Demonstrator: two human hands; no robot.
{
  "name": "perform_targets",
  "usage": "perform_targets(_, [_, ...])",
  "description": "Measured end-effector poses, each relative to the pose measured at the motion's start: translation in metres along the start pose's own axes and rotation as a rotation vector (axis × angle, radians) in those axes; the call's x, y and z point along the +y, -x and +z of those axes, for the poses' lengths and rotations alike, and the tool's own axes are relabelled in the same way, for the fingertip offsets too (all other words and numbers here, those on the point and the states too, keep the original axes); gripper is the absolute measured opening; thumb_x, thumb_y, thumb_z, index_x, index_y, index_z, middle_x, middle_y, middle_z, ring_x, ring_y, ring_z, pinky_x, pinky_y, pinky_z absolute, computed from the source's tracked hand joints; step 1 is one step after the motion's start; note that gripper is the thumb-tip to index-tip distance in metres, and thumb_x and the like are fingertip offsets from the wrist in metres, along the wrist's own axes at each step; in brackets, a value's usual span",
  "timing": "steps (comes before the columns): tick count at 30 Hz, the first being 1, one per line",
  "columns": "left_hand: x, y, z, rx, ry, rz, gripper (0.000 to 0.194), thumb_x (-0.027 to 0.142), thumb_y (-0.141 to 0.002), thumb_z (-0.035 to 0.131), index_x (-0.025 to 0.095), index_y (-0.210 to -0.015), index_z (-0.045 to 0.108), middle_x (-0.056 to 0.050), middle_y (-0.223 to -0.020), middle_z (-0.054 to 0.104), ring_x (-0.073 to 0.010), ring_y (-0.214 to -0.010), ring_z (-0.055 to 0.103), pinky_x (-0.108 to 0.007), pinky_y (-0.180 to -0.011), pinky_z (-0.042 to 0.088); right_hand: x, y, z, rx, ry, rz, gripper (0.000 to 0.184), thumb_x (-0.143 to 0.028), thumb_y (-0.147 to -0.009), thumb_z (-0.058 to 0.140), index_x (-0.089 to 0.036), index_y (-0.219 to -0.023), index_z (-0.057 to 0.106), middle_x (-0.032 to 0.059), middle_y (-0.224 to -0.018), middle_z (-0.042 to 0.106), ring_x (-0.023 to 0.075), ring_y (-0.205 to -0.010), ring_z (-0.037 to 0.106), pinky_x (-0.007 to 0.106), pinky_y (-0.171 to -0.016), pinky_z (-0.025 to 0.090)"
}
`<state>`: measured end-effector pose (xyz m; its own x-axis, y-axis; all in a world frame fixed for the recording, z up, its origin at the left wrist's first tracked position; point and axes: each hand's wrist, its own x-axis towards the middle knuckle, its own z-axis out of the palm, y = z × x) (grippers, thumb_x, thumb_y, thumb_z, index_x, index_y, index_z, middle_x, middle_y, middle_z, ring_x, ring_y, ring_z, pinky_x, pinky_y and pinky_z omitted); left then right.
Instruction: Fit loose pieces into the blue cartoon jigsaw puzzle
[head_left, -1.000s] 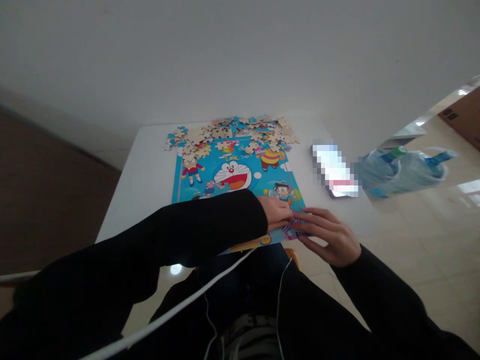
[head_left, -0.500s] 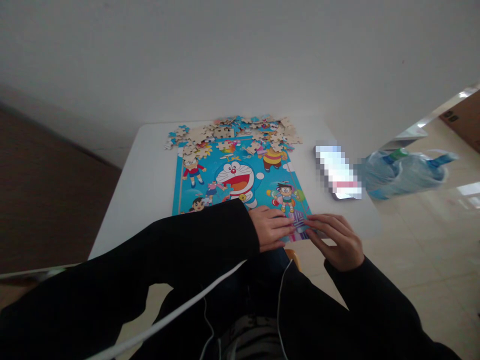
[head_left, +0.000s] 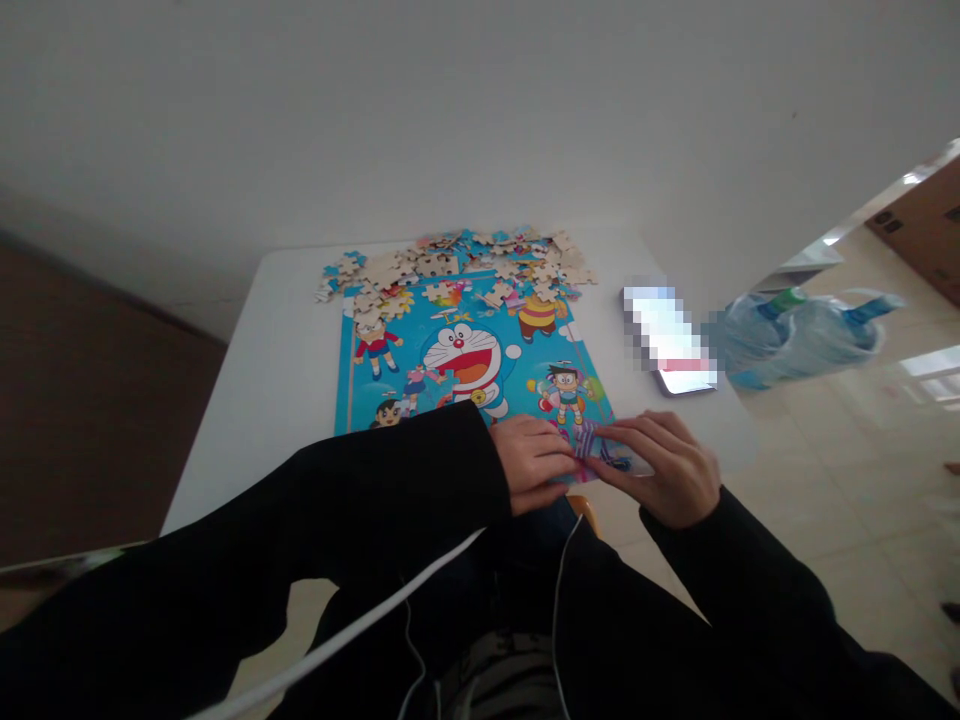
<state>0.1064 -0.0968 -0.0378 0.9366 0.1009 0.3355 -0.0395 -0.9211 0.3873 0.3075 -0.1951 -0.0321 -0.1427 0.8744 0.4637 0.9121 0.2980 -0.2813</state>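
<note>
A blue cartoon puzzle board point(head_left: 450, 360) lies on a small white table point(head_left: 285, 340). Both hands meet at its near right corner. My left hand point(head_left: 532, 462) and my right hand point(head_left: 667, 468) pinch a small purple and pink cluster of puzzle pieces point(head_left: 589, 440) between their fingertips, just above the board's corner. Black sleeves cover both arms. A pile of loose puzzle pieces point(head_left: 450, 265), many face down, lies along the board's far edge.
A phone point(head_left: 667, 340), blurred out, lies on the table right of the board. Large blue water bottles point(head_left: 795, 335) lie on the tiled floor beyond the table's right edge. A white wall stands behind the table. White cables hang over my lap.
Both hands drew slightly nearer to me at the board's corner. My right hand's fingers curled from lying flat to pinching the purple pieces against my left fingertips.
</note>
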Motion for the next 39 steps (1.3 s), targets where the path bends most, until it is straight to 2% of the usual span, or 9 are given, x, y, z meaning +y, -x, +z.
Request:
perform_targets(5, [-0.005, 0.000, 0.005, 0.037, 0.047, 0.073, 0.030, 0.029, -0.088, 0.036, 0.015, -0.098, 0.060, -0.007, -0.104, 0.067, -0.0201, -0.103, 0.058, -0.033, -0.085, 0.048, 0.010, -0.010, -0.008, -0.141, -0.092, -0.071, 0.010, -0.025, -0.080, 0.058, -0.024, -0.083, 0.067, 0.0009, -0.090, 0.071, 0.0196, -0.082, 0.063, 0.043, -0.087, 0.047])
perform_targets(9, [-0.007, 0.003, 0.008, 0.014, 0.021, 0.096, 0.036, 0.035, -0.089, 0.035, 0.015, -0.108, 0.059, -0.007, -0.117, 0.062, -0.0231, -0.112, 0.053, -0.038, -0.088, 0.046, 0.020, -0.011, -0.014, -0.158, -0.101, -0.112, 0.011, -0.023, -0.079, 0.056, -0.024, -0.079, 0.067, 0.0019, -0.094, 0.071, 0.0207, -0.087, 0.063, 0.044, -0.088, 0.046])
perform_targets(12, [-0.005, 0.006, 0.008, -0.083, 0.021, 0.085, 0.043, 0.042, -0.090, 0.034, 0.019, -0.122, 0.051, -0.006, -0.130, 0.053, -0.0254, -0.122, 0.045, -0.046, -0.094, 0.040, 0.021, -0.009, -0.014, -0.193, -0.118, -0.114, 0.018, -0.024, -0.081, 0.055, -0.025, -0.095, 0.068, 0.0031, -0.100, 0.070, 0.0218, -0.096, 0.062, 0.044, -0.091, 0.046])
perform_targets(14, [-0.003, 0.007, 0.007, -0.167, 0.028, 0.087, 0.046, 0.043, -0.090, 0.034, 0.021, -0.128, 0.046, -0.005, -0.136, 0.047, -0.0262, -0.127, 0.039, -0.049, -0.099, 0.034, 0.022, -0.007, -0.012, -0.207, -0.136, -0.124, 0.019, -0.024, -0.083, 0.055, -0.025, -0.097, 0.068, 0.0033, -0.102, 0.069, 0.0223, -0.098, 0.061, 0.046, -0.092, 0.045])
perform_targets(20, [-0.001, 0.008, 0.002, -0.200, -0.034, 0.062, 0.051, 0.046, -0.089, 0.039, 0.019, -0.132, 0.043, -0.006, -0.141, 0.040, -0.0262, -0.129, 0.036, -0.045, -0.100, 0.033, 0.033, -0.007, -0.015, -0.238, -0.281, -0.159, 0.017, -0.019, -0.082, 0.054, -0.025, -0.087, 0.069, 0.0016, -0.097, 0.071, 0.0183, -0.093, 0.062, 0.035, -0.080, 0.054])
perform_targets(25, [-0.002, 0.008, 0.000, -0.233, -0.084, 0.053, 0.051, 0.039, -0.087, 0.043, 0.019, -0.133, 0.042, -0.004, -0.143, 0.037, -0.0238, -0.132, 0.032, -0.041, -0.103, 0.032, 0.039, -0.009, -0.017, -0.243, -0.324, -0.176, 0.016, -0.018, -0.081, 0.055, -0.023, -0.086, 0.069, 0.0015, -0.095, 0.071, 0.0179, -0.093, 0.061, 0.034, -0.079, 0.054])
perform_targets(31, [-0.003, 0.007, 0.003, -0.259, -0.119, 0.066, 0.054, 0.038, -0.085, 0.043, 0.017, -0.135, 0.040, -0.003, -0.143, 0.036, -0.0251, -0.132, 0.031, -0.043, -0.101, 0.035, 0.036, -0.014, -0.023, -0.271, -0.302, -0.209, 0.017, -0.017, -0.080, 0.056, -0.024, -0.088, 0.070, 0.0015, -0.099, 0.070, 0.0191, -0.098, 0.061, 0.034, -0.079, 0.055])
perform_targets(35, [-0.001, 0.013, -0.006, -0.211, -0.174, 0.087, 0.053, 0.044, -0.085, 0.041, 0.018, -0.131, 0.044, -0.003, -0.142, 0.039, -0.0273, -0.130, 0.034, -0.047, -0.098, 0.037, 0.028, -0.034, -0.039, -0.276, -0.265, -0.251, 0.018, -0.018, -0.081, 0.056, -0.024, -0.091, 0.070, 0.0025, -0.103, 0.069, 0.0192, -0.098, 0.062, 0.032, -0.082, 0.054])
perform_targets(39, [0.001, 0.030, -0.027, -0.088, -0.230, 0.066, 0.048, 0.044, -0.085, 0.042, 0.019, -0.124, 0.051, -0.004, -0.134, 0.049, -0.0255, -0.124, 0.042, -0.046, -0.103, 0.030, 0.018, -0.069, -0.054, -0.302, -0.209, -0.342, 0.019, -0.022, -0.084, 0.054, -0.024, -0.095, 0.069, 0.0029, -0.099, 0.070, 0.0169, -0.089, 0.065, 0.030, -0.078, 0.054])
